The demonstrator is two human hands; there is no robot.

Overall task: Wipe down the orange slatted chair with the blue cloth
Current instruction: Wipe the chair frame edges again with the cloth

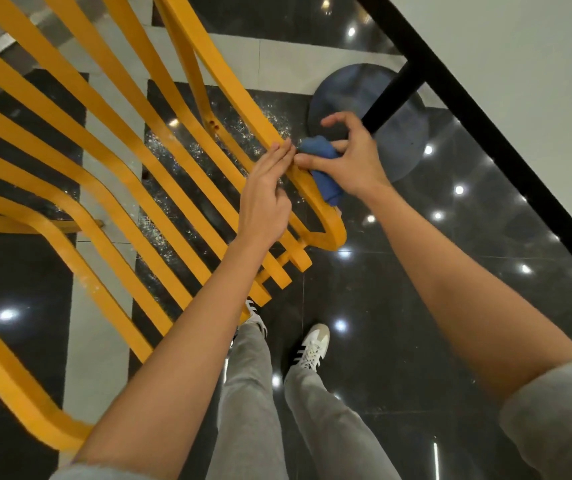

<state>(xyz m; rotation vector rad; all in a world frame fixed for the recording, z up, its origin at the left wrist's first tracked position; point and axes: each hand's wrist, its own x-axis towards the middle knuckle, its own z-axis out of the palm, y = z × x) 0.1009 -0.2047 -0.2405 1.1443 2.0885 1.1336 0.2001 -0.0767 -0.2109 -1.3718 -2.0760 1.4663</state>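
The right hand (345, 161) grasps the bunched blue cloth (322, 168) against the outer rail of the orange slatted chair (111, 157), near its curved corner. The left hand (267, 195) lies released on the same rail, its straight fingers (282, 152) touching the rail just beside the cloth. Below, grey trousers (249, 393) and white sneakers (312, 346) stand on the glossy dark floor (398, 306). A white counter (537, 64) with a black edge and a round grey base (357, 95) stands at right.

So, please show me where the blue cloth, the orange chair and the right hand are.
blue cloth (324, 181): head view, lower bunched part.
orange chair (229, 81): head view, outer frame rail.
right hand (350, 161): head view, back of the hand.
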